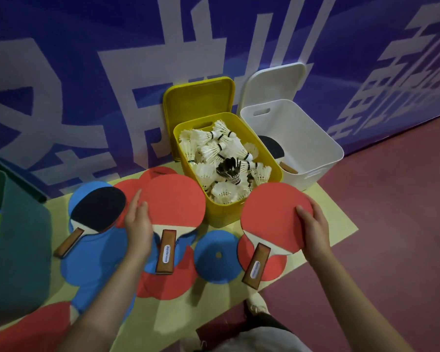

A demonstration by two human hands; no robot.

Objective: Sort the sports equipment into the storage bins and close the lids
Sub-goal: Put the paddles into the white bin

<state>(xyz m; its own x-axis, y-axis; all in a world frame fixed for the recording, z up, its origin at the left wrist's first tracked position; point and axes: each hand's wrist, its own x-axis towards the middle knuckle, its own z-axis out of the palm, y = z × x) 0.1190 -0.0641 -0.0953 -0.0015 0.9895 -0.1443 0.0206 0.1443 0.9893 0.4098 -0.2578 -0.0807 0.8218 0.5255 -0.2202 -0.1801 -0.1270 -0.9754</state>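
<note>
Gripping a table tennis paddle in each hand, you are midway through the sorting step, with the lids not yet dealt with. Your right hand [313, 224] curls its fingers over the right edge of a red-faced paddle [272, 217], which sits tilted just in front of the yellow bin [221, 214], handle pointing down toward you. Your left hand [137, 222] lies along the left edge of a second red paddle [173, 201]; the fingers look fairly straight against the rim, and whether the thumb is hooked underneath cannot be told from this view. A third paddle, black face up [98, 208], lies flat to the left on the patterned mat [341, 224] with its red and blue discs.

The yellow bin is heaped with white shuttlecocks [214, 148], one dark one among them, and its lid [198, 97] leans against the blue wall behind it. Just right of it, the white bin [302, 138] already holds one black-faced paddle [273, 147], its own lid [274, 82] propped behind. That makes the white bin the likely home for what you are holding.

Your next move probably calls for carrying the right paddle up and over the yellow bin's near corner and lowering it into the white bin, then following with the left one. Watch the handles: a low swing could clip the heaped shuttlecocks. The black paddle on the mat remains to be collected before either lid can go on.
</note>
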